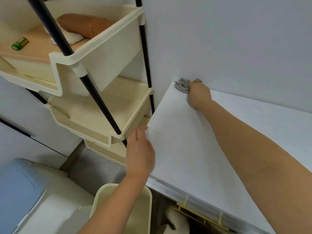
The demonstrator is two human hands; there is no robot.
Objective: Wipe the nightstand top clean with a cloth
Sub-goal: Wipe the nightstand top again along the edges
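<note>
The white nightstand top [194,141] fills the middle and right of the view, its far edge against the wall. My right hand [199,94] is at the top's far left corner, shut on a crumpled grey cloth [182,85] that presses on the surface by the wall. My left hand [140,152] rests on the left side edge of the top, fingers wrapped over the edge, holding nothing loose.
A cream tiered shelf rack [101,105] with black poles stands just left of the nightstand; its upper tray holds a brown roll and a green battery [20,43]. A cream bin [143,208] sits below my left forearm. A gold drawer handle [202,215] shows at the nightstand front.
</note>
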